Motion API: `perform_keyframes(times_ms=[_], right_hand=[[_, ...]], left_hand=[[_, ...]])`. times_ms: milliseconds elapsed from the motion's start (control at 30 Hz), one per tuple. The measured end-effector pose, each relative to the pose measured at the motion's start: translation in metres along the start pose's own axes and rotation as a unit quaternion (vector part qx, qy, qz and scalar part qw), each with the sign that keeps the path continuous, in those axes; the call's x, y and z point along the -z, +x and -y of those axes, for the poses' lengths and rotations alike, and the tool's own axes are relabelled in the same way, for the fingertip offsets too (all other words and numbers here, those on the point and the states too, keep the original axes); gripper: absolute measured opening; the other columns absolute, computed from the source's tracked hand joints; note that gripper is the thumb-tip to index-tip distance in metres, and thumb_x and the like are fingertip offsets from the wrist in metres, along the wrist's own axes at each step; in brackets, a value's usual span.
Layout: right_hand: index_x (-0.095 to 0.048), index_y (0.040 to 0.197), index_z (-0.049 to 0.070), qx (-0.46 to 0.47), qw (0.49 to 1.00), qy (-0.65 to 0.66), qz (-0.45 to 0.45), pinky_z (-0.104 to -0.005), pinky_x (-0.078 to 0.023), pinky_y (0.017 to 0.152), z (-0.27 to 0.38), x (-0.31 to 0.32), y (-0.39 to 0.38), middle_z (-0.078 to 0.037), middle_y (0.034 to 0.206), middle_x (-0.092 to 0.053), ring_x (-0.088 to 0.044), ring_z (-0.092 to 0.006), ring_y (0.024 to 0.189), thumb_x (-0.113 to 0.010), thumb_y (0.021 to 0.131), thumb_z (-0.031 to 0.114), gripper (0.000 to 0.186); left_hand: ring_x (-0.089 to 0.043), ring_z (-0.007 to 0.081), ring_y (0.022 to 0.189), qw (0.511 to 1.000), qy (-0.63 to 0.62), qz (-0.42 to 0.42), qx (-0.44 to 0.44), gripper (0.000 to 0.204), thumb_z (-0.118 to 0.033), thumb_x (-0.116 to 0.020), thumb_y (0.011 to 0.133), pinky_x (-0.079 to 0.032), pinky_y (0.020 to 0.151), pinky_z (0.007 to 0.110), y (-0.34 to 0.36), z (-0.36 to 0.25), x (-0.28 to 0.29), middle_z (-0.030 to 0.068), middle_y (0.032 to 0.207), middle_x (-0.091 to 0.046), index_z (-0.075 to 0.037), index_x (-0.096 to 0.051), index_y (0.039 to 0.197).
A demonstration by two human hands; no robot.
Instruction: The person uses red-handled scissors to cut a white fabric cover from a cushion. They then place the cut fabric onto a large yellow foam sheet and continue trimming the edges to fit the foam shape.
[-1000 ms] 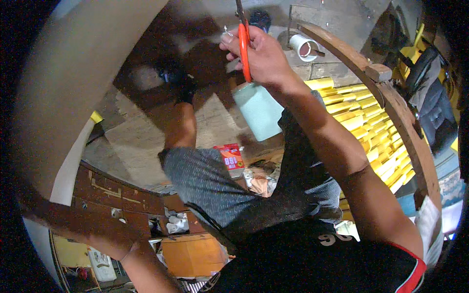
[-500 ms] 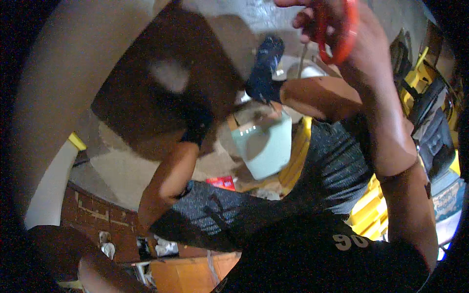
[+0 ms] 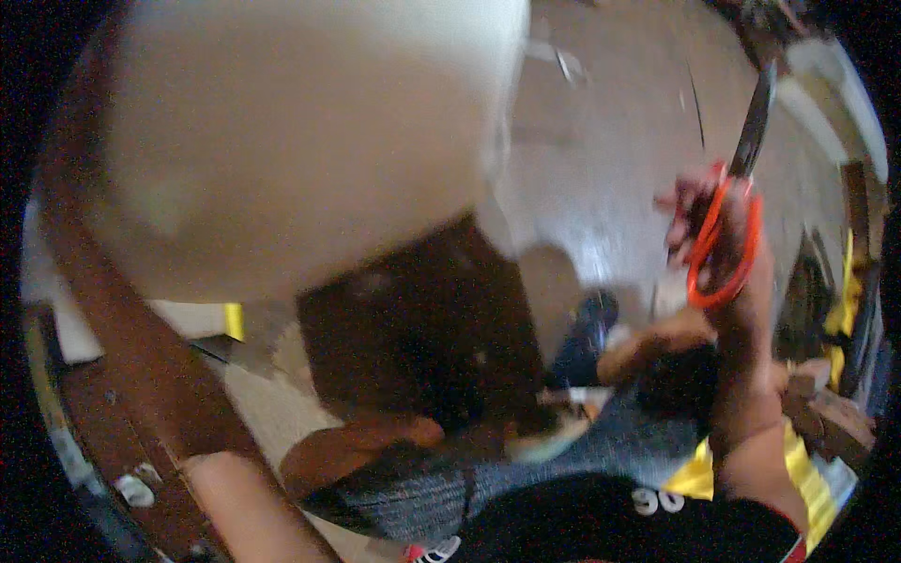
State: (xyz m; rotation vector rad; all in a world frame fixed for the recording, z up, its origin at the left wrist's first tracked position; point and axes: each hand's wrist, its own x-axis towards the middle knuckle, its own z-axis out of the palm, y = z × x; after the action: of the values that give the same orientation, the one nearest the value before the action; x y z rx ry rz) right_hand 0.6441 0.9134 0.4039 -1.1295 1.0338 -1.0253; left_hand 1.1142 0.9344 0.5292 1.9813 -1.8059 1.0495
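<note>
In my right hand (image 3: 694, 211), raised on the right, is a pair of scissors (image 3: 754, 220) with orange-red handles. Their dark blades point up and away and look closed together. My left forearm (image 3: 150, 366) reaches up along the left side, beside a large pale sheet-like piece (image 3: 310, 150) that fills the upper left. The left hand cannot be made out there, so its grip on the piece is hidden. That piece is blurred, with a bright right edge, and hangs close in front of me.
Below the pale piece lies a dark brown angular patch (image 3: 422, 328), perhaps its shadow. My bent legs in grey shorts (image 3: 601, 446) are beneath. Yellow items (image 3: 840, 300) stand at the right. A reddish-brown surface (image 3: 113, 403) with small white scraps is at the lower left.
My view has tilted up, bringing the pale piece and the floor beyond further into sight. The scissors' blades now show. The light-green container between my legs is now mostly hidden.
</note>
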Motion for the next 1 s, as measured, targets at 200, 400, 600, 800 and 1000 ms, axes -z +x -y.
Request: perform_keyframes(times_ms=[200, 400, 600, 800, 1000], right_hand=[[-0.056, 0.117, 0.003, -0.092, 0.996, 0.010, 0.021, -0.0314, -0.056, 0.064, -0.026, -0.011, -0.063, -0.013, 0.106, -0.066, -0.064, -0.0180, 0.078, -0.057, 0.098, 0.047, 0.048], [-0.055, 0.117, 0.002, -0.187, 0.968, 0.159, 0.054, -0.0392, -0.056, 0.072, -0.053, -0.032, -0.087, -0.013, 0.108, -0.064, -0.066, -0.0274, 0.082, -0.058, 0.095, 0.054, 0.056], [-0.060, 0.116, 0.003, -0.154, 0.956, 0.199, 0.152, -0.0379, -0.055, 0.076, -0.078, -0.051, -0.071, -0.011, 0.107, -0.063, -0.065, -0.0253, 0.089, -0.056, 0.094, 0.055, 0.057], [-0.062, 0.114, 0.006, -0.013, 0.978, 0.043, 0.201, -0.0386, -0.053, 0.074, -0.076, -0.033, -0.073, -0.008, 0.099, -0.067, -0.064, -0.0194, 0.084, -0.062, 0.093, 0.017, 0.024], [-0.064, 0.105, 0.007, 0.245, 0.958, -0.067, 0.136, -0.0331, -0.050, 0.066, -0.078, -0.014, -0.059, -0.006, 0.088, -0.067, -0.062, -0.0170, 0.074, -0.062, 0.093, 0.023, 0.021]], left_hand=[[-0.066, 0.0331, 0.079, 0.994, -0.086, -0.052, -0.042, 0.063, -0.065, -0.059, 0.087, -0.050, 0.075, 0.046, 0.001, -0.059, 0.092, 0.0143, 0.086, -0.067, -0.006, -0.068, 0.108], [-0.063, 0.0343, 0.100, 0.981, -0.169, 0.046, -0.079, 0.072, -0.072, -0.057, 0.084, -0.048, 0.087, 0.045, -0.020, -0.061, 0.179, 0.0176, 0.100, -0.068, -0.006, -0.069, 0.108], [-0.064, 0.0376, 0.092, 0.963, -0.173, 0.172, -0.111, 0.030, -0.039, -0.065, 0.091, -0.052, 0.078, 0.046, -0.065, -0.081, 0.189, 0.0130, 0.105, -0.067, -0.013, -0.070, 0.105], [-0.065, 0.0412, 0.089, 0.960, -0.261, 0.098, -0.015, 0.038, -0.033, -0.073, 0.085, -0.052, 0.080, 0.047, -0.118, -0.128, 0.257, 0.0220, 0.092, -0.067, 0.000, -0.068, 0.103], [-0.064, 0.0363, 0.086, 0.967, -0.252, 0.022, -0.010, 0.034, -0.030, -0.075, 0.084, -0.049, 0.078, 0.046, -0.143, -0.146, 0.251, 0.0160, 0.092, -0.068, -0.005, -0.068, 0.106]])
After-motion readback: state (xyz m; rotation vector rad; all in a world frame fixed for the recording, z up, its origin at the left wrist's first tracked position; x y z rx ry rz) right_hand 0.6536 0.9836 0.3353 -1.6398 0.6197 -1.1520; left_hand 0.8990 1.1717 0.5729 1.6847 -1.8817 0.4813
